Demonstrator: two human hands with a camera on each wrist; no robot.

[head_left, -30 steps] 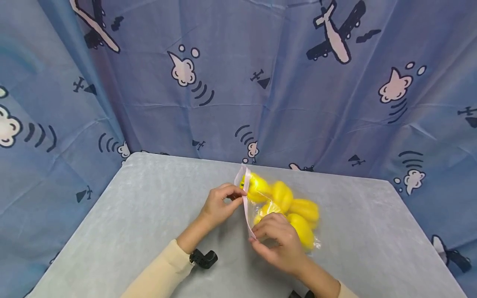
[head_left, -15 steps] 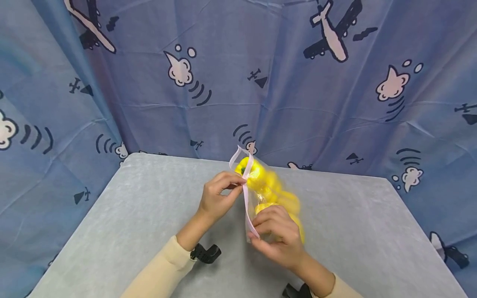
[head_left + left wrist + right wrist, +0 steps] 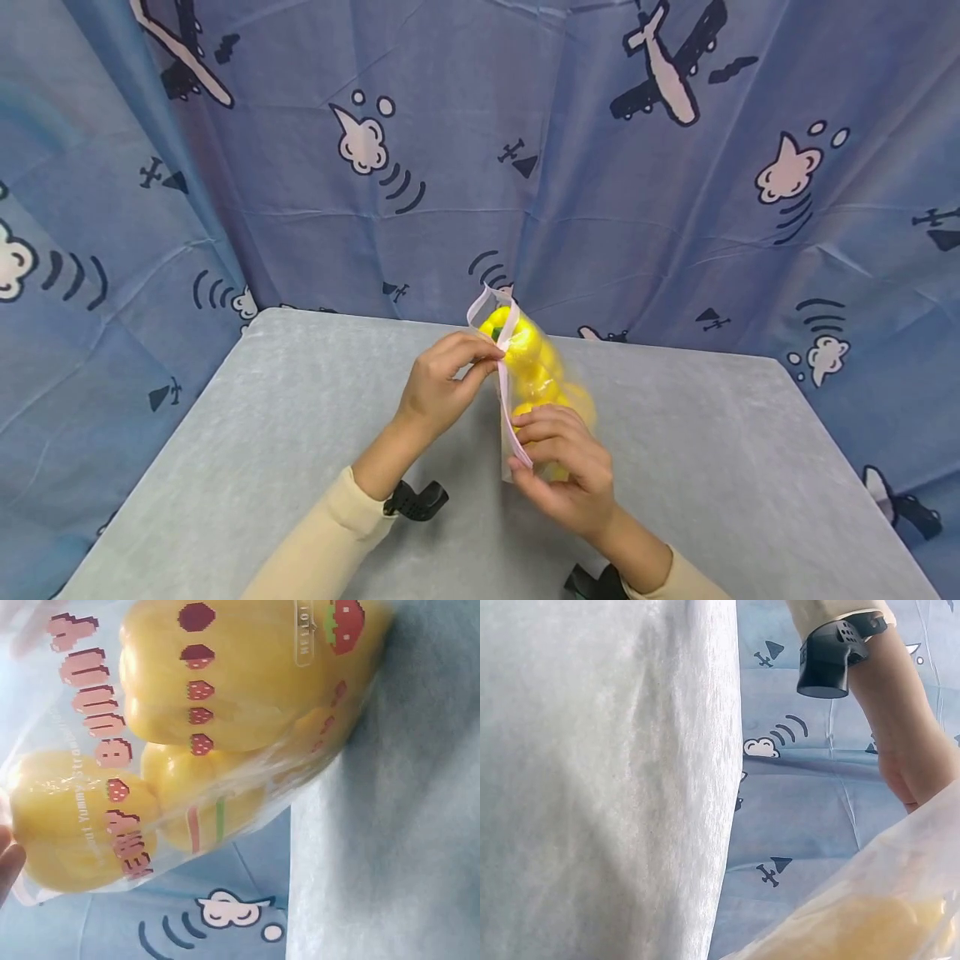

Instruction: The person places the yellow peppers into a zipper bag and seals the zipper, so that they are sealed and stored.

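A clear plastic zip bag (image 3: 506, 392) with a pale pink strip along its mouth holds several yellow bell peppers (image 3: 531, 354). Its mouth faces left, and at the far end a green stem shows through the opening. My left hand (image 3: 446, 375) pinches the strip about midway between thumb and fingertips. Nearer to me, my right hand (image 3: 566, 467) grips the strip's near end, its fingers curled over the bag. Red strawberry prints and lettering cover the plastic in the left wrist view, with large peppers (image 3: 210, 675) behind them. Only a milky part of the bag (image 3: 922, 855) appears in the right wrist view.
A grey cloth-covered table (image 3: 315, 400) lies under both hands. Behind it hangs a blue curtain (image 3: 450, 167) printed with planes and clouds. Black wrist cameras (image 3: 420, 500) sit on both wrists, below cream sleeves (image 3: 322, 533).
The bag has been raised and tipped more upright, and the peppers have slid together and toward the left. Both hands keep their grip on the strip; the left has moved slightly up.
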